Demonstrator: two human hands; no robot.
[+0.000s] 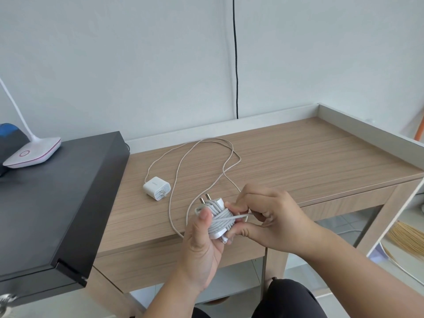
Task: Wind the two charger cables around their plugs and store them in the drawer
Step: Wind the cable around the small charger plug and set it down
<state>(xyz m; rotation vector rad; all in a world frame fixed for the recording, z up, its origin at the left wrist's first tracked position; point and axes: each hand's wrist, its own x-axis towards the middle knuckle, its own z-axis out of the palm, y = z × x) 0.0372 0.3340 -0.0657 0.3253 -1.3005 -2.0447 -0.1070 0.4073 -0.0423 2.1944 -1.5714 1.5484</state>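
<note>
Wound plug (219, 220) above desk (298, 152) front edge, gripped in left hand (202, 244), thumb pressing coils; cable end (238, 216) pinched by right hand (273, 216) just beside. Second plug (157, 187) lying on desk behind, its cable (183, 161) loose, looping rearward. Lamp (32, 154) on black cabinet (57, 198) left of desk

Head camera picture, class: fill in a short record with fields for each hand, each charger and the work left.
left hand: holds the wound charger
right hand: pinches that charger's cable end
wound charger: nearly all cable wrapped round the plug
second charger: lies on the desk, cable loose
work left: wind second cable, store both
</note>
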